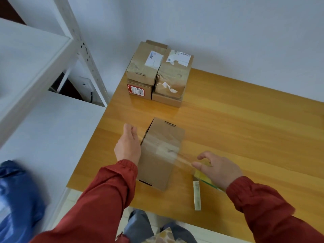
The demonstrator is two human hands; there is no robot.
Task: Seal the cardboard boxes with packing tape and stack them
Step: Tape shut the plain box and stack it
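Observation:
A brown cardboard box (160,165) lies near the front edge of the wooden table (245,123). A strip of clear tape (182,157) runs across its top and stretches off to the right. My left hand (128,145) rests against the box's left side with fingers extended. To the right of the box, my right hand (217,168) grips the yellowish tape roll (203,174), mostly hidden under the palm. At the table's far left corner stands a stack of taped boxes (159,72), two on top of two.
A small pale stick-like object (197,195) lies on the table near the front edge, below my right hand. White metal shelving (35,55) stands to the left of the table. A blue blurred object (15,199) sits at lower left. A white wall is behind.

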